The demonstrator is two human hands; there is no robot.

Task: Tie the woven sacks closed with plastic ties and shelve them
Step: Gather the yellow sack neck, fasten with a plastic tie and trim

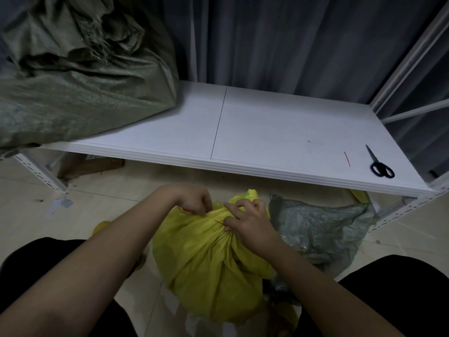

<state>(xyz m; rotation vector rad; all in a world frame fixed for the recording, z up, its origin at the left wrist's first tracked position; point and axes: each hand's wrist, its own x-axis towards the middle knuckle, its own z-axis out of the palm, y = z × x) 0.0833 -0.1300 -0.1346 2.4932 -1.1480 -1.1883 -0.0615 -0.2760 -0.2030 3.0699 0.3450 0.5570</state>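
Now yellow sack [206,263], neck bunched, red tie [220,222]

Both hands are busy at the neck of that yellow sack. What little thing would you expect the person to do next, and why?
Probably pull the red plastic tie tight. Both the left hand and the right hand pinch the gathered neck of the yellow sack, with bits of the tie showing at each hand, so the neck looks bunched but not yet cinched.

Yellow sack [209,259], red tie [220,222] (green sack [80,76] shelved)
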